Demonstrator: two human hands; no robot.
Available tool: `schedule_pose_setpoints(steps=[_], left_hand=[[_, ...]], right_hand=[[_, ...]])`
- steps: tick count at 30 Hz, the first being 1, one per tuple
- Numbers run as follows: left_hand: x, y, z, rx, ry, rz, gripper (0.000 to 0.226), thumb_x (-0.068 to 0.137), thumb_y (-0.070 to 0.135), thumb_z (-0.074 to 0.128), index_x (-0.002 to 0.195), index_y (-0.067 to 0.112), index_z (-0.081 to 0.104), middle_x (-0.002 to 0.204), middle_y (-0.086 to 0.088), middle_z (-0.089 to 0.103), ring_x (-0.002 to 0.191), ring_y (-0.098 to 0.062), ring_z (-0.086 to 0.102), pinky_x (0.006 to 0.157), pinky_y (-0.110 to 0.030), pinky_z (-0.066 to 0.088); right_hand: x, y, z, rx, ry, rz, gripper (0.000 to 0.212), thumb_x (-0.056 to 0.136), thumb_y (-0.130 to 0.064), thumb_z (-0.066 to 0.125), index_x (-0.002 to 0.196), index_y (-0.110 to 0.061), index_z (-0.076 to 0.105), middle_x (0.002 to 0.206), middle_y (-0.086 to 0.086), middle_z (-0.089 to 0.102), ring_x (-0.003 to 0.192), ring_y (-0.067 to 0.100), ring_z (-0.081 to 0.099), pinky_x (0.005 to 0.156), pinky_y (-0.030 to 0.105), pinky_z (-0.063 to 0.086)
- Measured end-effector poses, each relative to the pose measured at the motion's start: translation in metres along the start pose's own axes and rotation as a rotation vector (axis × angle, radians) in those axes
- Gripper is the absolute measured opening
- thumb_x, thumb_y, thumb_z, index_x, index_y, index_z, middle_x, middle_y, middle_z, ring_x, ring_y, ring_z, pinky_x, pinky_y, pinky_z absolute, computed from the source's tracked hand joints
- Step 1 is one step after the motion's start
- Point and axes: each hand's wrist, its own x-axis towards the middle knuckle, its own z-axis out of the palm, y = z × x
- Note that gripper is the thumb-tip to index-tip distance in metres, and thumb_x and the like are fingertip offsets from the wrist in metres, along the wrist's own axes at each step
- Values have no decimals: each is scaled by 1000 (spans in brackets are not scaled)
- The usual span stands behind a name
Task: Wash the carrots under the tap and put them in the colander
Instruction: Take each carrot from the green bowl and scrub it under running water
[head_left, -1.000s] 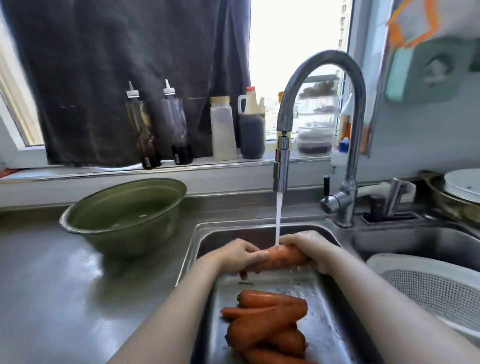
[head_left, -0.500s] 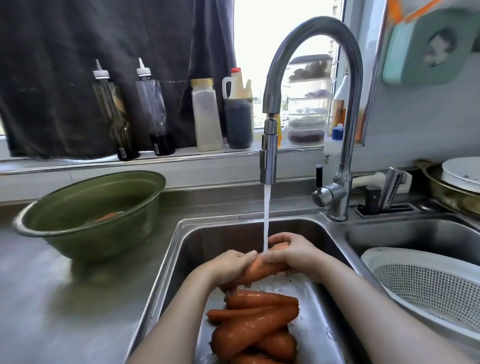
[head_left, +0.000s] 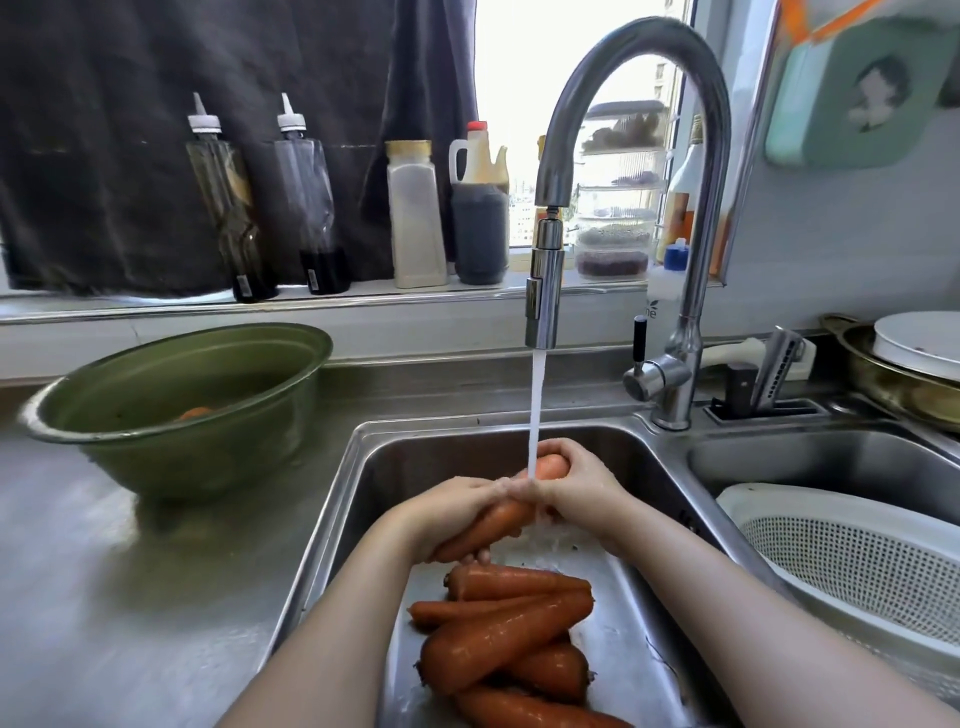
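Nearest, a pile of carrots (head_left: 506, 631) lies wet and overlapping at the near end of the left basin (head_left: 332, 519). Just beyond and above the pile, one carrot (head_left: 493, 522) is held slantwise over the basin. The left grip (head_left: 452, 512) is curled round its lower, nearer end. The right grip (head_left: 576, 491) is closed round its upper, farther end, whose orange tip shows above the fingers. The two grips touch at mid-carrot, and the water stream (head_left: 535, 410) lands at that junction. To the right, a white colander (head_left: 857, 561) sits in the right basin (head_left: 810, 467), apart from both grips. To the left, a green bowl (head_left: 171, 415) stands on the bench (head_left: 104, 597), holding something orange too indistinct to identify. The tap (head_left: 701, 156) rises between the basins, its spout arching over the left one. Farthest, bottles (head_left: 415, 213) stand along the window sill (head_left: 156, 304).
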Motion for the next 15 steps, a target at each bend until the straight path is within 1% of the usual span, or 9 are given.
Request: schedule_pose_setpoints(steps=[3,5,6,8,9,11,12,13,15], left_hand=[[1,3,-3,-40,-36,-21,35,107,44,49,129,21,65,115,-13,76,76,-22,71,60,-30,56],[-2,8,-6,-9,-71,-19,32,102,35,61,131,22,64,117,-15,74,86,-24,74,69,-33,58],[-5,10,-8,47,-77,-25,35,99,33,66,132,24,64,116,-13,74,90,-23,74,74,-34,58],[-12,12,-12,197,-38,-29,35,97,36,69,130,26,66,110,-4,77,90,-19,76,76,-31,57],[-15,13,-14,246,1,-17,33,97,39,69,127,24,68,105,-1,79,87,-17,76,74,-29,57],[-20,13,-15,235,77,22,32,97,41,69,121,20,72,97,0,80,77,-15,74,66,-25,55],[-21,12,-14,201,116,48,32,97,41,69,119,19,74,93,-2,80,71,-14,73,62,-24,54],[-21,13,-12,169,160,72,31,96,42,70,116,18,75,90,-3,80,67,-14,71,59,-24,53],[-21,15,-7,111,220,96,33,94,44,72,112,17,77,87,-6,79,66,-17,74,58,-26,54]], right_hand=[[2,-2,-1,68,58,20,32,89,-28,81,115,-23,64,114,9,65,88,23,69,50,21,53],[3,-4,-4,99,105,37,16,98,-27,70,111,-19,66,106,8,68,81,20,67,46,24,53],[5,-3,-5,100,118,49,14,101,-29,67,109,-18,65,104,8,68,81,21,67,48,27,55],[8,2,-7,77,134,98,17,104,-34,61,110,-19,64,108,12,67,88,26,68,52,32,57],[11,4,-8,69,134,139,20,106,-36,57,111,-18,64,112,15,65,93,30,68,55,34,59],[15,9,-12,41,122,202,26,107,-39,52,108,-19,68,115,17,65,100,35,68,62,40,62],[15,11,-14,-22,105,204,29,106,-42,51,106,-20,71,111,16,68,98,34,69,65,41,62],[14,11,-17,-127,76,185,35,105,-48,52,105,-21,74,104,12,70,93,29,69,66,38,60],[8,10,-22,-334,-3,129,49,97,-64,55,104,-22,78,95,3,74,86,20,69,68,31,55]])
